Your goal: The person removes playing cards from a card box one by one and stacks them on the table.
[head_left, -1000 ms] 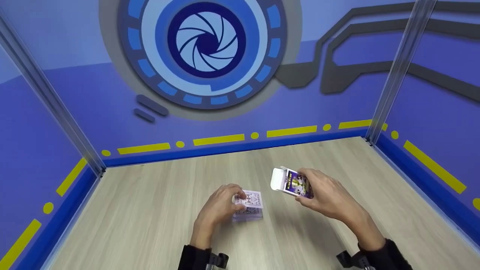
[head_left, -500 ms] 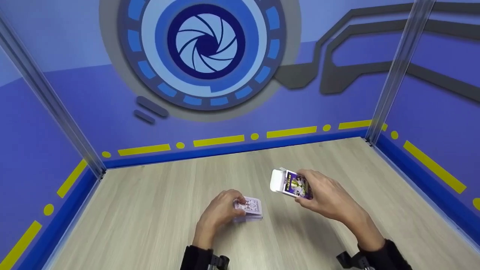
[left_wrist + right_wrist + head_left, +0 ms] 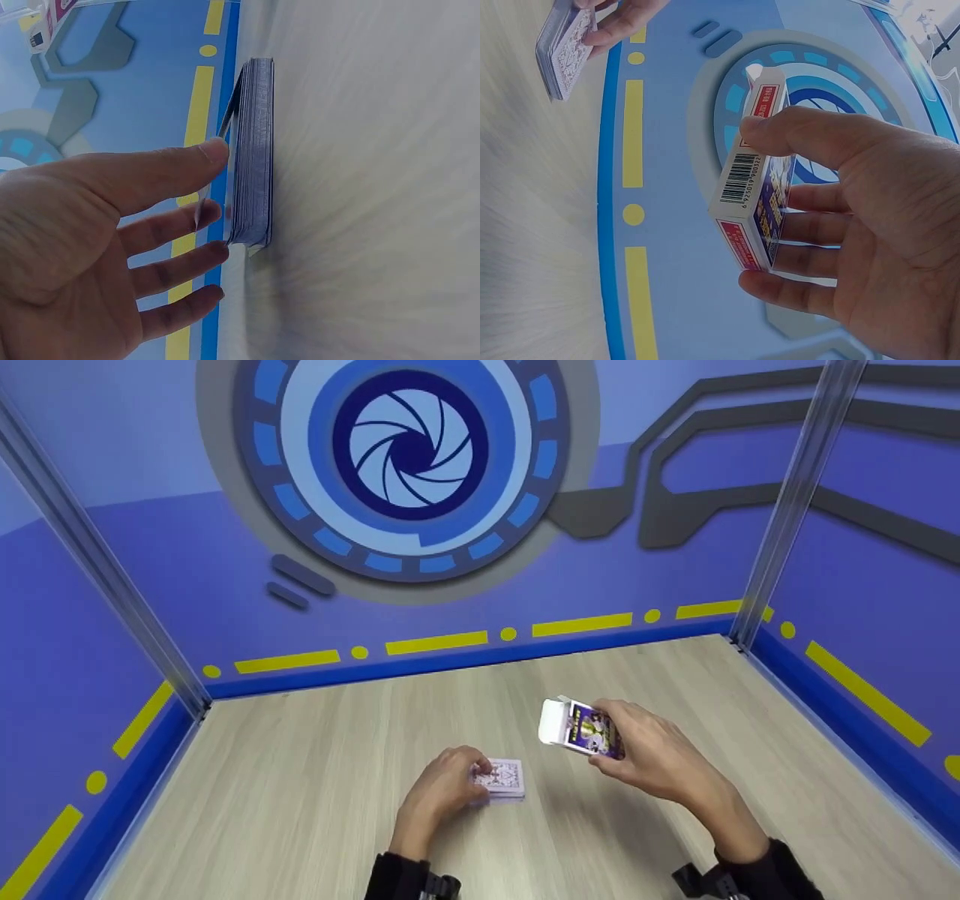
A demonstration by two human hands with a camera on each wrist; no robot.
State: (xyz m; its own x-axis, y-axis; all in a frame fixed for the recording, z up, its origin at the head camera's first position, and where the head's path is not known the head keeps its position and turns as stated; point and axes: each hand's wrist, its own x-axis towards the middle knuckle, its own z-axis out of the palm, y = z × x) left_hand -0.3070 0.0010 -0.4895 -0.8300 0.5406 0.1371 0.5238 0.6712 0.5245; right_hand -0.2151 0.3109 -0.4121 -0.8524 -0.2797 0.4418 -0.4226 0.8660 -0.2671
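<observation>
A deck of playing cards (image 3: 504,780) lies face down on the table, with patterned backs showing. My left hand (image 3: 444,786) is at the deck's left end, its thumb and fingertips pinching a top playing card (image 3: 201,207). In the left wrist view that card slants up at one edge from the stack (image 3: 253,154), its other edge against it. My right hand (image 3: 652,746) grips the purple and white card box (image 3: 596,729) above the table, thumb on one side and fingers on the other. The box's white flap (image 3: 553,721) stands open, facing left. Whether cards are inside is hidden.
The wooden table (image 3: 315,780) is bounded by a printed blue back wall (image 3: 450,607) and side walls. Metal posts (image 3: 780,502) stand at its far corners. Black bands with small cameras (image 3: 716,877) sit on both wrists.
My left hand has come down slightly, toward me, and the raised card has lowered onto the deck, nearly flat. The right hand and the card box have stayed almost still.
</observation>
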